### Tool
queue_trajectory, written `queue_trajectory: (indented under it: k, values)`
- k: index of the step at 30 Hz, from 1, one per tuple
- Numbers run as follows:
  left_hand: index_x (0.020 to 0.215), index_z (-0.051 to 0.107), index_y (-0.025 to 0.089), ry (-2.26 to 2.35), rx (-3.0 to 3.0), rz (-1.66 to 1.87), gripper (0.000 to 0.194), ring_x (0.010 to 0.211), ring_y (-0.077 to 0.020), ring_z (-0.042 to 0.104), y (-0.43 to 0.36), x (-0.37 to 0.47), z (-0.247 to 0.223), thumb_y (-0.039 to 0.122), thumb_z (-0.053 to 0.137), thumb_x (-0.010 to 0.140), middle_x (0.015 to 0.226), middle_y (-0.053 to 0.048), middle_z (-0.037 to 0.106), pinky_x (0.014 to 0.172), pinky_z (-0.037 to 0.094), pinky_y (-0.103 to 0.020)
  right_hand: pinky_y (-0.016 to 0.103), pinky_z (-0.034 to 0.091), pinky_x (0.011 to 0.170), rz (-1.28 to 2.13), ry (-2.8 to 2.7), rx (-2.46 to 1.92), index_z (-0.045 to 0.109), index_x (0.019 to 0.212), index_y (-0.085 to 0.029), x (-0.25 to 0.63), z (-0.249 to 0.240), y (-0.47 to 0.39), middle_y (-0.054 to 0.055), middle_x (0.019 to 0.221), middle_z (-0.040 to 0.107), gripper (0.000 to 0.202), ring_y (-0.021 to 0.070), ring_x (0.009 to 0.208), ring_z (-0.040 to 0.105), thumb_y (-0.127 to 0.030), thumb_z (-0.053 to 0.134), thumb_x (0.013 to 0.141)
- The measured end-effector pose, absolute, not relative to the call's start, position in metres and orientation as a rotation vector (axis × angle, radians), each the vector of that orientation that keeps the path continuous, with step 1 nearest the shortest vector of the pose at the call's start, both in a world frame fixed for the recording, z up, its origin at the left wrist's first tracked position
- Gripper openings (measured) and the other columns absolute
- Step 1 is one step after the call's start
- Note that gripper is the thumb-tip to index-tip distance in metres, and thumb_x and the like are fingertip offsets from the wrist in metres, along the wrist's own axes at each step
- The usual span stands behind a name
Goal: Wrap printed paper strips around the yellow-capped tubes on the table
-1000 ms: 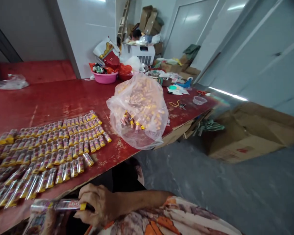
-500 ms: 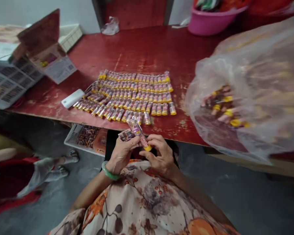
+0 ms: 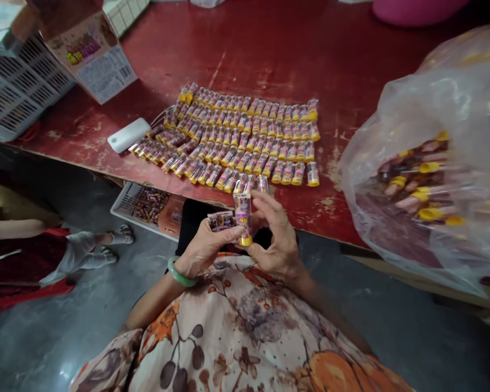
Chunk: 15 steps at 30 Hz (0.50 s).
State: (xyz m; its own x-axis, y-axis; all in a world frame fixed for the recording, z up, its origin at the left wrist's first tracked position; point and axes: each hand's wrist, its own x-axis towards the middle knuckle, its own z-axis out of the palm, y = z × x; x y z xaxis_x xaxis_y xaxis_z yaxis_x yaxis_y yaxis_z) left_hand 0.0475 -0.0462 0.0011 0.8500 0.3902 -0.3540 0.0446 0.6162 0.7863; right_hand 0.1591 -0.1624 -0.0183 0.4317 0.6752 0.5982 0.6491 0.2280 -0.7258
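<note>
In the head view, the step in hand looks to be the close handling of one clear tube (image 3: 242, 209) with a yellow end, held upright in front of the body, just off the near edge of the table (image 3: 294, 60). The left hand (image 3: 206, 244), with a green bracelet (image 3: 181, 273) at its wrist, is closed with its thumb across some printed wrappers (image 3: 221, 220), the thumb tip meeting the tube's lower part. The right hand (image 3: 275, 237) is half open and curved about the tube's other side, thumb near the yellow end and forefinger near the top; whether it grips or only brackets the tube, I cannot tell. A next move would seem to call for a light pinch at the yellow end, with the wrappers kept flat under the left thumb. Near the table's near edge lie rows of similar tubes (image 3: 227, 135), with a white device (image 3: 129, 135) beside their left end. On the table's right part stands a clear plastic bag (image 3: 416, 98) holding more yellow-ended tubes (image 3: 428, 193); a printed box (image 3: 100, 60) sits toward the left end, and below the near edge a basket (image 3: 122, 209) holds small wrapped pieces (image 3: 149, 204).
</note>
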Motion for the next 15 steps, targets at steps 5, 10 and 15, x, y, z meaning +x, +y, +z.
queue_trajectory:
  k: [5, 10, 15]
  values:
    - [0.091, 0.071, 0.016, 0.574, 0.866, 0.119, 0.027, 0.071, -0.0135, 0.062, -0.049, 0.044, -0.001, 0.031, 0.079, 0.070, 0.082, -0.002, 0.069, 0.070, 0.049, -0.026, 0.051, 0.044, 0.103, 0.235, -1.362, -1.356, 0.047, 0.134, -0.018, 0.169, -0.007, -0.163, 0.015, 0.133, 0.052, 0.057, 0.0313, 0.124, 0.049, -0.028, 0.067, 0.081]
    - [0.093, 0.071, 0.015, 0.593, 0.811, 0.197, 0.036, 0.073, -0.0144, 0.061, -0.047, 0.050, -0.002, 0.034, 0.083, 0.064, 0.084, -0.003, 0.069, 0.074, 0.048, -0.028, 0.053, 0.042, 0.104, 0.179, -1.376, -1.435, 0.043, 0.137, -0.016, 0.172, -0.010, -0.164, 0.017, 0.138, 0.047, 0.061, 0.0323, 0.127, 0.046, -0.034, 0.065, 0.084]
    - [0.092, 0.069, 0.014, 0.629, 0.745, 0.196, 0.040, 0.073, -0.0133, 0.059, -0.055, 0.046, 0.009, 0.043, 0.079, 0.067, 0.081, -0.003, 0.065, 0.071, 0.046, -0.026, 0.036, 0.056, 0.078, -0.253, -1.393, -1.666, 0.056, 0.125, -0.018, 0.150, -0.009, -0.169, 0.014, 0.120, 0.060, 0.047, 0.0246, 0.098, 0.065, -0.019, 0.069, 0.080]
